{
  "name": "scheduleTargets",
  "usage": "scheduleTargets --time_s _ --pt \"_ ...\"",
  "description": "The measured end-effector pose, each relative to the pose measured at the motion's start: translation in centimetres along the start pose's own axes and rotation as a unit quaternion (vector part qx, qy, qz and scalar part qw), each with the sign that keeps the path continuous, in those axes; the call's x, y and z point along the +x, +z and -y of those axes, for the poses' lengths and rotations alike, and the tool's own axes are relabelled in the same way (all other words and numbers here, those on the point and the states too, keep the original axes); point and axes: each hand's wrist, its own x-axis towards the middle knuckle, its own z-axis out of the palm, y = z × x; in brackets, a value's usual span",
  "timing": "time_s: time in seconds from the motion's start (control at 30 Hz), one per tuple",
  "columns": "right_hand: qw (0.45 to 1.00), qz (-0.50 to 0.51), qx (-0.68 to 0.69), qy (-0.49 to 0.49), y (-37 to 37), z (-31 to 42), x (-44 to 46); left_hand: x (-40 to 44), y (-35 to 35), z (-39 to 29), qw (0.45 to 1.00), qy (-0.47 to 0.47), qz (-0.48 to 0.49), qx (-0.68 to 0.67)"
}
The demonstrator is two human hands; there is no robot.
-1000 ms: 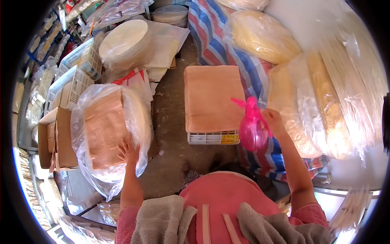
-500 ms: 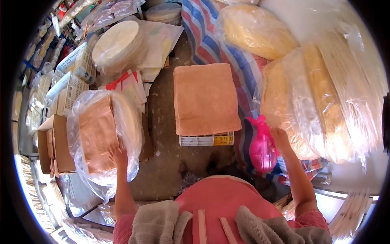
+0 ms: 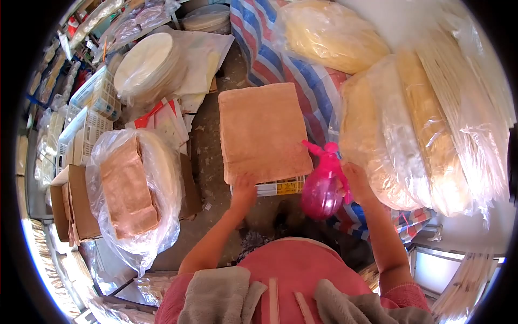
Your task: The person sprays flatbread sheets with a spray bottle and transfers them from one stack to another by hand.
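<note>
My right hand (image 3: pixel 357 181) is wrapped round the handle of a pink spray bottle (image 3: pixel 321 189), held beside the right front corner of a stack of brown sheets (image 3: pixel 264 132). The stack lies on a white plastic crate (image 3: pixel 270 188). My left hand (image 3: pixel 244 193) is at the front left corner of that stack; its fingertips meet the edge, and whether they grip a sheet cannot be made out. More brown sheets (image 3: pixel 127 189) lie at the left on a plastic-wrapped round pile (image 3: pixel 164 178).
An open cardboard box (image 3: pixel 86 205) and white baskets (image 3: pixel 86 132) stand at the left. Behind them is a stack of round pale sheets (image 3: pixel 144 63). Plastic-wrapped yellowish bundles (image 3: pixel 367 140) lie at the right, by a striped red, white and blue sheet (image 3: pixel 270 59).
My left hand has left the brown sheets at the left and moved right to the middle stack. The spray bottle has swung down and back up, now nearer the stack. The view has shifted.
</note>
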Motion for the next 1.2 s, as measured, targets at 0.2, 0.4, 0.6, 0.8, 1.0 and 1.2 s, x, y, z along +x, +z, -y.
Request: scheduleTargets --time_s 0.2,0.4,0.6,0.8,1.0,1.2 --pt "0.995 -0.079 -0.037 0.043 -3.8 -2.8 -2.6 6.6 4.9 -4.3 0.988 0.015 0.111 0.106" --pt "0.983 -0.156 0.003 0.093 -8.9 -5.1 -6.3 9.4 6.4 -3.2 0.966 0.046 0.184 0.177" --pt "0.986 -0.142 0.055 0.073 -9.9 -5.5 -7.5 9.3 6.7 -2.2 0.966 0.123 0.137 0.183" --pt "0.989 -0.123 0.057 0.066 -9.1 -4.8 -7.8 10.2 5.3 -2.8 0.964 0.162 0.125 0.168" --pt "0.991 -0.106 0.064 0.049 -8.1 -3.4 -7.8 9.7 4.8 -2.8 0.975 0.131 0.168 0.059" --pt "0.990 -0.108 0.068 0.051 -8.2 -3.8 -8.0 9.7 4.2 -4.4 0.977 0.106 0.155 0.104"
